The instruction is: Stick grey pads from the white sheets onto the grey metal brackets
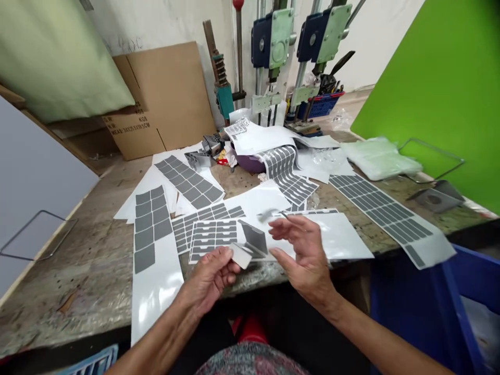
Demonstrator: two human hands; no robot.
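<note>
The only readable print is on the flattened cardboard box (172,94) leaning against the wall at the back of the bench. Black stencilled letters at its lower left corner read "KGS". Below them is a line starting "MEAS", followed by dimensions that end in "CM". The digits are too small to read with certainty. Nothing else carries legible text.

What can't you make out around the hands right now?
Head view only:
- Blurred: grey scrap beyond the right hand; held or not, unclear.
- Hidden: purple bowl, contents under sticker sheets.
- Too small: carton print, partly covered by green sheet.
- Facing away: underside of small plate in the left hand.
- Cut off: blue crate, by right edge.
</note>
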